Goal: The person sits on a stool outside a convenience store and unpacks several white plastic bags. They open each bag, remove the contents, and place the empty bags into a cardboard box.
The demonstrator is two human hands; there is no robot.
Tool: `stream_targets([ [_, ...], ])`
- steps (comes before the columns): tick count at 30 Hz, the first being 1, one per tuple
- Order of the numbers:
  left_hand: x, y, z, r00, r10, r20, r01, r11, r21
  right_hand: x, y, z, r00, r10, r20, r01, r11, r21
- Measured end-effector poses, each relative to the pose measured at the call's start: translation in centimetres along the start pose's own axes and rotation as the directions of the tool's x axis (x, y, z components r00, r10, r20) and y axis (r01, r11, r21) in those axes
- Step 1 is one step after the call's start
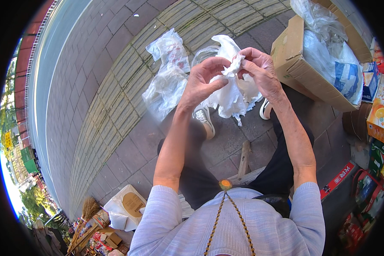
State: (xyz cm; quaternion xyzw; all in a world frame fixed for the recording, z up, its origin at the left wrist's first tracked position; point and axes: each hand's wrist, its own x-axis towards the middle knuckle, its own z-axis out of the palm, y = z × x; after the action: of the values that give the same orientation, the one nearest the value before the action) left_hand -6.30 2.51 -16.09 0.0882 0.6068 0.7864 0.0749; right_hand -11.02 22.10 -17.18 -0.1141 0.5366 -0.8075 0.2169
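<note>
My right hand pinches a crumpled white plastic bag at its gathered top, between thumb and fingers. The bag hangs down in front of my shoes. Close by on the left, my left hand is curved with thumb and fingers apart, beside the gathered part; whether a fingertip touches the plastic is hard to tell. Clear and whitish plastic bags, one with red print, lie on the paving beyond my left hand. A loop of clear plastic shows behind the fingers.
An open cardboard box full of plastic bags stands at the right. Several printed cartons line the right edge. A wooden piece lies between my legs. At lower left are a straw broom and a white plastic-wrapped package.
</note>
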Motion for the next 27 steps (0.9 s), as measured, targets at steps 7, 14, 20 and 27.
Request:
stream_targets([
  [7, -0.3, -1.3, -0.5, 0.99, -0.1, -0.099, 0.107, 0.992, 0.066, 0.0, 0.1, 0.5, 1.0, -0.01, -0.021, 0.008, 0.994, -0.107],
  [14, -0.2, -1.5, -0.5, 0.973, -0.09, -0.214, 0.058, 0.987, -0.152, -0.2, 0.2, 1.3, 0.951, -0.15, -0.269, 0.101, 0.977, -0.189],
  [20, -0.1, -1.3, 0.1, 0.981, -0.05, -0.187, 0.03, 0.994, -0.109, -0.7, 1.2, 2.0, 0.996, -0.071, -0.048, 0.048, 0.925, -0.376],
  [27, -0.1, -1.4, -0.4, 0.981, -0.122, -0.152, 0.093, 0.978, -0.186, -0.6, 0.7, 1.0, 0.997, 0.051, -0.064, -0.058, 0.991, -0.118],
])
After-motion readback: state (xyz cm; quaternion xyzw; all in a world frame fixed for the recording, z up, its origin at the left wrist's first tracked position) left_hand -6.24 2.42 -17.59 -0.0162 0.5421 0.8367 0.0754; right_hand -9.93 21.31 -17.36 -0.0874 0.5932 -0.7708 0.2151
